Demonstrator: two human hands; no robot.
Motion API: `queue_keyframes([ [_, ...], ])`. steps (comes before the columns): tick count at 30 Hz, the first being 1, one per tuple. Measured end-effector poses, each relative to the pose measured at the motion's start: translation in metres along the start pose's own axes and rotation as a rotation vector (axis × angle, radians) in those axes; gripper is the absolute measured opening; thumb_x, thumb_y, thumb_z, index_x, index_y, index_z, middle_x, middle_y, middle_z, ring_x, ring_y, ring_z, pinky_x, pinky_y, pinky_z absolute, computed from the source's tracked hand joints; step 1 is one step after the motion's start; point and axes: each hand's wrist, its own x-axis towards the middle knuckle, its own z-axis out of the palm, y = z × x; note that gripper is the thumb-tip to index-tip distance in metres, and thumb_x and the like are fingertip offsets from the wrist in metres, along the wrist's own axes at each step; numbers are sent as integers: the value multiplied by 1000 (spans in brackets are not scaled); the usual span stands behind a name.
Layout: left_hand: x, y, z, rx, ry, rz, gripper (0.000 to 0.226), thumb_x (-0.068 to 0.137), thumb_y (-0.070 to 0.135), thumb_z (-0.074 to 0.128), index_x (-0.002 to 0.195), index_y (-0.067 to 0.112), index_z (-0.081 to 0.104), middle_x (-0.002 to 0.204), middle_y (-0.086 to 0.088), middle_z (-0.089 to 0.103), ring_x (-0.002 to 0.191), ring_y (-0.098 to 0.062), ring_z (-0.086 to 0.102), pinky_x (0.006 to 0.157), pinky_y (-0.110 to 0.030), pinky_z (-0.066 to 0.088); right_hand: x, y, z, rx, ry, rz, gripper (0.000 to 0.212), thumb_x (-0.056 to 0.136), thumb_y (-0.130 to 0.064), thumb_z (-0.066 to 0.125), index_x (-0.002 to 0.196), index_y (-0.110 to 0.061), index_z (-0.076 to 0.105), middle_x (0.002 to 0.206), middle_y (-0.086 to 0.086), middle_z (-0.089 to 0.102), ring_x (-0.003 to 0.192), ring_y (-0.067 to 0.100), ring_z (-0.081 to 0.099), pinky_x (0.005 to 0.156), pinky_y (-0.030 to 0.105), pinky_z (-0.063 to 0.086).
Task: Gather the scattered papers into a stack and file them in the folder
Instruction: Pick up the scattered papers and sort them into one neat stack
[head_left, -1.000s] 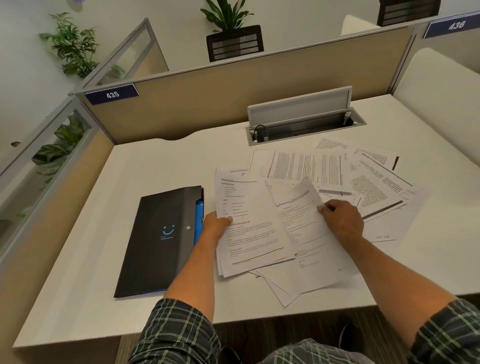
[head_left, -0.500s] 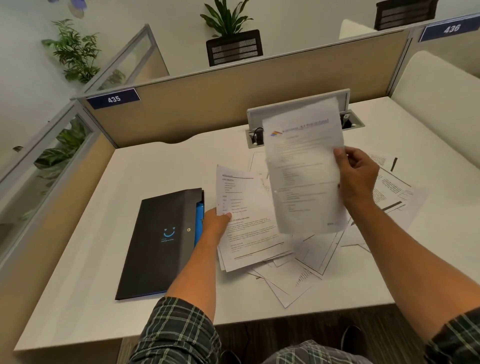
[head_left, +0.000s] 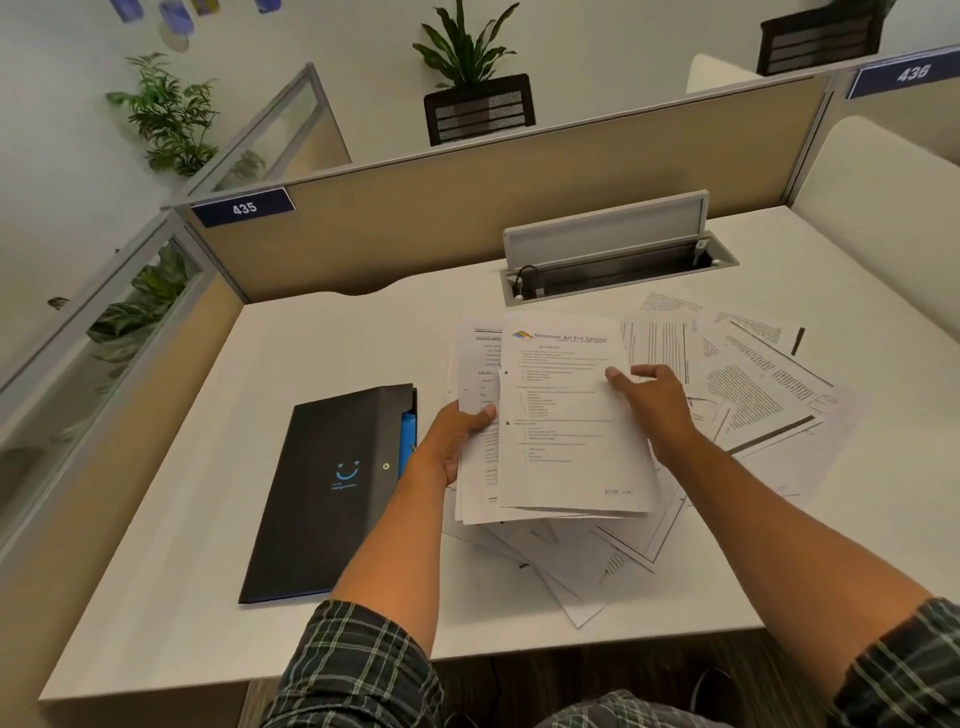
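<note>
Two hands meet at the stack (head_left: 561, 447): left hand (head_left: 457, 441) pinches its left edge, right hand (head_left: 652, 402) rests loose-fingered on its right edge. Folder (head_left: 327, 493) lies shut just left; loose papers (head_left: 753, 384) spread right toward bare desk (head_left: 337, 343)

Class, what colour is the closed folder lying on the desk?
The flat closed folder is black with a blue smiley mark, seen in the head view.

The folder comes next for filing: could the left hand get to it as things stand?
Probably yes, once freed: the folder lies closed just beside the left hand with nothing between them, but that hand grips the stack.
</note>
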Motion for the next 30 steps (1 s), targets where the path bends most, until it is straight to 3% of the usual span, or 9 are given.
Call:
queue_keyframes([
  [4, -1, 3, 1, 11, -25, 17, 36, 100, 13, 58, 136, 5, 57, 131, -25, 63, 112, -38, 62, 103, -56, 48, 2, 7, 1, 84, -211, 80, 81, 82, -67, 73, 142, -21, 42, 127, -1, 63, 106, 19, 68, 88, 41, 58],
  [9, 1, 8, 12, 133, 12, -108, 68, 97, 69, 33, 141, 22, 56, 133, -9, 64, 124, -33, 59, 110, -52, 44, 0, 8, 12, 82, -391, -93, 55, 84, -40, 83, 130, -30, 54, 123, -13, 68, 102, 8, 70, 73, 20, 58],
  [11, 4, 6, 13, 87, -42, -147, 76, 89, 79, 33, 144, 31, 52, 136, -6, 62, 126, -33, 58, 110, -55, 43, -2, 8, 18, 70, -456, -159, 57, 85, -35, 83, 133, -32, 53, 123, -12, 69, 104, 8, 71, 77, 24, 60],
  [13, 5, 3, 8, 135, -53, -108, 70, 89, 72, 49, 142, 27, 54, 134, -3, 64, 123, -29, 60, 109, -52, 45, -5, 5, 21, 34, -492, -192, 53, 88, -45, 78, 134, -39, 52, 121, -19, 69, 105, 6, 70, 77, 24, 60],
  [15, 8, -2, 0, 194, -15, -41, 54, 92, 45, 67, 137, 16, 59, 127, -4, 69, 118, -25, 64, 108, -49, 46, -4, 2, 20, 14, -490, -188, 42, 89, -63, 67, 125, -47, 54, 118, -23, 68, 100, 1, 70, 65, 16, 58],
  [17, 10, -8, -10, 221, 73, -29, 49, 93, 27, 70, 137, 11, 58, 126, -7, 69, 116, -25, 64, 109, -48, 46, 2, 3, 18, -39, -432, -148, 44, 93, -68, 56, 126, -38, 56, 121, -11, 68, 92, 9, 71, 64, 18, 56],
  [20, 11, -14, -21, 263, 175, -80, 50, 96, 22, 67, 142, 8, 53, 136, -11, 62, 122, -30, 59, 110, -47, 44, 17, 21, 14, -282, -279, -137, 51, 96, -54, 62, 135, -23, 53, 114, 3, 70, 87, 18, 70, 69, 30, 53],
  [24, 15, -24, -28, 370, 284, -167, 50, 99, 23, 61, 144, 4, 48, 142, -14, 55, 127, -32, 53, 108, -39, 43, 33, 43, 2, -743, -176, -56, 94, 78, -52, 84, 152, -14, 38, 148, 13, 52, 133, 34, 52, 106, 48, 45],
  [30, 18, -37, -29, 473, 313, -203, 46, 103, 19, 54, 146, 5, 46, 147, -13, 51, 131, -30, 49, 92, -25, 38, 36, 45, 6, -881, -180, -76, 96, 75, -69, 78, 143, -10, 45, 142, 13, 54, 129, 34, 51, 102, 47, 47],
])
